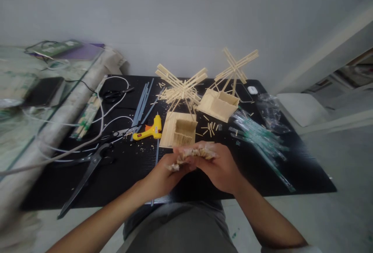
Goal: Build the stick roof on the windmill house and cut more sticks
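Observation:
Both my hands meet over the near edge of a low black table (291,175). My left hand (164,175) and my right hand (220,165) are closed together round a small pale clump of wood bits (194,154), blurred by motion. Just beyond them stands a little open box of wooden sticks (179,130). Behind it are a second stick house (218,104) and two windmill-like stick crosses (182,84), (236,66).
A yellow glue gun (150,129) lies left of the box, with large black shears (87,167), scissors (115,95), white cables (100,109) and grey strips (142,103) further left. Clear plastic wrappers (259,136) lie at the right. A cluttered glass shelf (35,101) borders the left.

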The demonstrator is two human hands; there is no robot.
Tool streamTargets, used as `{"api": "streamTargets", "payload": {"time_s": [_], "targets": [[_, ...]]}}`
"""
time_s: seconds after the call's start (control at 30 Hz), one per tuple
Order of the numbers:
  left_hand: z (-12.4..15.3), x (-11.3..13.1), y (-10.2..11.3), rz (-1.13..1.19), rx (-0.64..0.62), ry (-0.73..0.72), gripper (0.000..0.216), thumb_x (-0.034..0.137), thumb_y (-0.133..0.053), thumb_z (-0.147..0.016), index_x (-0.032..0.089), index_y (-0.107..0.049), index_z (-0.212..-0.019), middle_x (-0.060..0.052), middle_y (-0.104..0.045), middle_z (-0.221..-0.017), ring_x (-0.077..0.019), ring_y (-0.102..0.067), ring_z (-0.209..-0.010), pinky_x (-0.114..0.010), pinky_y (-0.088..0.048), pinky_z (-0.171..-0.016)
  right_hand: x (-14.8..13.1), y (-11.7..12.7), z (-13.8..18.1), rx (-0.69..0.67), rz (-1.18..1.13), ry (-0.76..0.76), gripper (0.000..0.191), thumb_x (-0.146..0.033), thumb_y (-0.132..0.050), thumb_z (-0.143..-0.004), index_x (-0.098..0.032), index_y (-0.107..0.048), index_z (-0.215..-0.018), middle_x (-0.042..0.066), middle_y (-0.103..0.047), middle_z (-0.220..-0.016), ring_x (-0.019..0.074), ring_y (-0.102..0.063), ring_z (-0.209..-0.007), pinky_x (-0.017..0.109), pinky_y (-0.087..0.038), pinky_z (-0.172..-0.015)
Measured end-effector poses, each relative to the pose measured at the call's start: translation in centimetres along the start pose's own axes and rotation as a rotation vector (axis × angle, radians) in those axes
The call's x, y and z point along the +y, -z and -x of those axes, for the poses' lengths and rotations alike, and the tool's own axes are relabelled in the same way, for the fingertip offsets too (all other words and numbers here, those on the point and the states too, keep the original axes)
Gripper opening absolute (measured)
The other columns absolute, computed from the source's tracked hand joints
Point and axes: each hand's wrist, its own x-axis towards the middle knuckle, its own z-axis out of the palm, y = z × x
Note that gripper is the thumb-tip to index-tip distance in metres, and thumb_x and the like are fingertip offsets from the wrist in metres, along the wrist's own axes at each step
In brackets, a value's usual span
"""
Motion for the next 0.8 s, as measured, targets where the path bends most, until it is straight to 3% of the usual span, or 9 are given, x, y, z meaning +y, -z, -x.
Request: {"api": "streamTargets", "payload": {"time_s": [0.13, 0.27, 0.37, 0.47, 0.63, 0.7, 0.8], "targets": [[-0.1, 0.1, 0.1, 0.019, 0.031, 0.053, 0.019, 0.034, -0.064, -0.101, 0.017, -0.071, -0.094, -0.004, -0.073, -0.094, -0.0181, -0.068, -0.094, -0.037, -0.056, -0.098, 0.6, -0.5, 0.3, 0.113, -0.028, -0.038, 0.007, -0.03, -0.084, -0.086, -0.026, -0.085, -0.092, -0.001, -0.085, -0.088, 0.0197, -0.083, -0.081, 0.026, -0.067, -0.074], [0.0, 0.4, 0.2, -0.078, 0.076, 0.047, 0.02, 0.035, -0.066, -0.099, 0.018, -0.072, -0.094, -0.003, -0.074, -0.091, -0.018, -0.069, -0.09, -0.032, -0.057, -0.087, 1.2, -1.0, 0.5, 0.187, -0.07, -0.044, 0.01, -0.028, -0.089, -0.081, -0.023, -0.081, -0.082, -0.003, -0.082, -0.074, 0.0172, -0.08, -0.067, 0.022, -0.064, -0.063], [0.1, 0.8, 0.5, -0.193, 0.079, 0.003, 0.019, 0.034, -0.063, -0.101, 0.018, -0.072, -0.097, -0.003, -0.076, -0.094, -0.0172, -0.07, -0.087, -0.029, -0.056, -0.081, 1.4, -1.0, 0.5, 0.168, -0.053, -0.013, 0.008, -0.025, -0.087, -0.084, -0.024, -0.079, -0.086, -0.003, -0.083, -0.078, 0.0156, -0.08, -0.07, 0.021, -0.063, -0.067], [0.2, 1.3, 1.0, -0.261, 0.084, -0.011, 0.021, 0.034, -0.059, -0.103, 0.018, -0.072, -0.101, -0.003, -0.075, -0.092, -0.0163, -0.07, -0.083, -0.027, -0.056, -0.076, 1.0, -0.4, 0.5, 0.062, 0.035, 0.032, 0.009, -0.029, -0.076, -0.095, -0.026, -0.08, -0.103, 0.0, -0.084, -0.095, 0.016, -0.081, -0.088, 0.023, -0.062, -0.081], [0.5, 1.7, 1.4, -0.223, -0.012, -0.029, 0.027, 0.032, -0.05, -0.108, 0.021, -0.07, -0.122, -0.005, -0.076, -0.112, -0.0183, -0.07, -0.102, -0.032, -0.058, -0.095, 0.2, 1.0, 0.0, -0.166, -0.011, 0.002, 0.031, -0.03, -0.06, -0.105, -0.03, -0.071, -0.134, 0.002, -0.078, -0.13, 0.0185, -0.073, -0.121, 0.03, -0.055, -0.107], [0.5, 1.7, 1.4, -0.186, -0.029, 0.005, 0.031, 0.033, -0.05, -0.108, 0.024, -0.066, -0.133, -0.006, -0.074, -0.124, -0.0196, -0.068, -0.112, -0.036, -0.055, -0.107, 0.2, 1.3, -0.2, -0.142, -0.031, -0.017, 0.031, -0.029, -0.061, -0.105, -0.029, -0.073, -0.133, 0.002, -0.079, -0.128, 0.0189, -0.074, -0.119, 0.032, -0.056, -0.107], [0.3, 1.7, 1.4, -0.155, -0.016, 0.018, 0.036, 0.033, -0.05, -0.108, 0.024, -0.062, -0.141, -0.008, -0.072, -0.13, -0.0224, -0.066, -0.122, -0.042, -0.049, -0.116, 0.8, 1.1, -0.3, 0.016, -0.023, -0.032, 0.023, -0.03, -0.066, -0.101, -0.027, -0.081, -0.118, 0.0, -0.084, -0.105, 0.0192, -0.08, -0.098, 0.03, -0.064, -0.089]]}}
